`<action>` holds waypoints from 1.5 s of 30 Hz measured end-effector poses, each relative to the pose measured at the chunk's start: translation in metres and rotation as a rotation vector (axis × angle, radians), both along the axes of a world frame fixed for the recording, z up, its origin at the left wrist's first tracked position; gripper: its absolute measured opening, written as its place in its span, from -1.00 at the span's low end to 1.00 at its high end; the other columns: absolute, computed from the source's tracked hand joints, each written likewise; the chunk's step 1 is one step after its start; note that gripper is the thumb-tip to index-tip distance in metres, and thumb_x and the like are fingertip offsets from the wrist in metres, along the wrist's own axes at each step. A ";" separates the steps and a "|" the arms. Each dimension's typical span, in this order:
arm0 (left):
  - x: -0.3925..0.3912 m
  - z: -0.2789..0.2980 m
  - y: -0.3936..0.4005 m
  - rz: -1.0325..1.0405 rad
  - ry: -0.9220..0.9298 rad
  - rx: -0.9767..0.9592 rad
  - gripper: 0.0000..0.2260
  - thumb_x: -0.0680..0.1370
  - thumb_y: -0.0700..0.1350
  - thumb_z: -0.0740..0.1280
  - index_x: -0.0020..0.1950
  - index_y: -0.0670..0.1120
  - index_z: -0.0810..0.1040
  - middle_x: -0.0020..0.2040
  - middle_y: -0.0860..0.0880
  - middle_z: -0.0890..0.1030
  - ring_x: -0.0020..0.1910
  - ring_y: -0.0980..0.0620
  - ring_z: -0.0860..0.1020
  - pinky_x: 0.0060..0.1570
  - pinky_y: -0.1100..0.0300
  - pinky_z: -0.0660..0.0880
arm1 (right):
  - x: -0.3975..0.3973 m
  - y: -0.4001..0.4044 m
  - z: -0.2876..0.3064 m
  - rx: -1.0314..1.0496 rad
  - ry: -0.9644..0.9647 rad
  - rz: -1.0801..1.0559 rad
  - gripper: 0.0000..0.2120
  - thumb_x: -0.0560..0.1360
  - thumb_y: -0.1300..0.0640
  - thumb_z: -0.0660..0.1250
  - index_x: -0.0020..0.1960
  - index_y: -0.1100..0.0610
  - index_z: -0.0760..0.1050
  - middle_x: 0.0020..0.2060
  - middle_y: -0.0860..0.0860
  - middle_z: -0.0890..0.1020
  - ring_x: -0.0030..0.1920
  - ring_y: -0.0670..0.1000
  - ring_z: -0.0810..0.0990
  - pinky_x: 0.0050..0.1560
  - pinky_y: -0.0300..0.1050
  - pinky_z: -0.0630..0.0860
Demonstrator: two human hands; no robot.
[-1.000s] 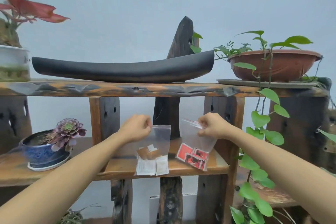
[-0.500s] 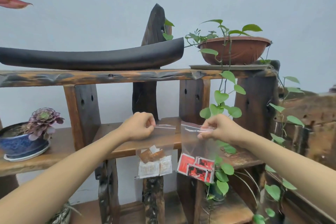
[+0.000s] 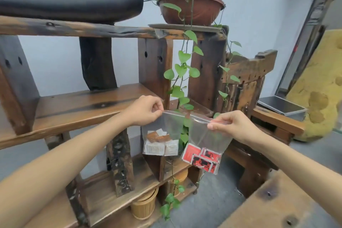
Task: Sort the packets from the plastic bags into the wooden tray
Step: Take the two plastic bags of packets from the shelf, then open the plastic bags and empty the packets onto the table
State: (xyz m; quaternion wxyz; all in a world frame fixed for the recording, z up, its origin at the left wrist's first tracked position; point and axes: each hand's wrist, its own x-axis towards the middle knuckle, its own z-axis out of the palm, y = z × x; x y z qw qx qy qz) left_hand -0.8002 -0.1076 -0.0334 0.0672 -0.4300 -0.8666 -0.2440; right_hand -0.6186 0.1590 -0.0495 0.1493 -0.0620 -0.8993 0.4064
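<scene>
1. Two clear plastic bags hang in mid-air in front of a wooden shelf unit. The left hand pinches the top edge of the left bag; the right hand pinches the red-striped top of the right bag. The hands are apart, each at its own bag.
2. White and brown packets lie at the bottom of the left bag; their print is too blurred to read.
3. Red and black packets sit in the tilted lower corner of the right bag. How many there are cannot be told, as they overlap.
4. Both forearms run off the lower edge of the view.
5. A trailing vine hangs from a brown pot on the top shelf and passes behind the bags, showing through the plastic.
6. A long dark curved piece lies on the top shelf, cut off at the left.
7. Woven baskets stand low under the shelves, partly hidden by the boards.
8. A rough wooden surface fills the lower right corner, cut off by the frame.
9. Behind are a pale wall, a grey floor and a yellow lumpy object at the right edge.
</scene>
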 end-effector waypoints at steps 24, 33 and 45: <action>0.167 -0.127 0.143 -0.666 -0.126 -0.121 -0.95 0.48 -0.06 0.34 -0.12 0.03 0.60 -0.11 0.07 0.65 -0.06 0.03 0.62 0.02 -0.02 0.60 | 0.281 -0.037 -0.137 0.247 -0.107 -0.688 -0.87 0.51 -0.03 0.52 -0.09 0.01 0.77 -0.24 -0.15 0.70 -0.19 -0.14 0.67 -0.13 -0.20 0.53; 0.267 -0.175 0.153 -0.875 -0.170 -0.157 -0.93 0.55 -0.13 0.36 -0.04 -0.08 0.63 -0.08 0.08 0.61 0.00 0.02 0.61 0.08 0.03 0.55 | 0.397 -0.103 -0.189 0.037 -0.009 -0.968 -0.91 0.47 -0.04 0.54 -0.08 -0.05 0.77 -0.18 -0.11 0.75 -0.13 -0.07 0.69 -0.08 -0.01 0.59; 0.424 -0.231 0.127 -1.239 -0.074 -0.253 -0.96 0.56 -0.13 0.34 -0.05 -0.01 0.58 -0.09 0.05 0.66 -0.19 0.11 0.57 -0.03 -0.01 0.55 | 0.559 -0.231 -0.236 -0.038 -0.033 -1.328 -0.92 0.49 0.02 0.53 -0.06 -0.01 0.76 -0.21 -0.08 0.72 -0.18 -0.17 0.66 -0.19 -0.37 0.48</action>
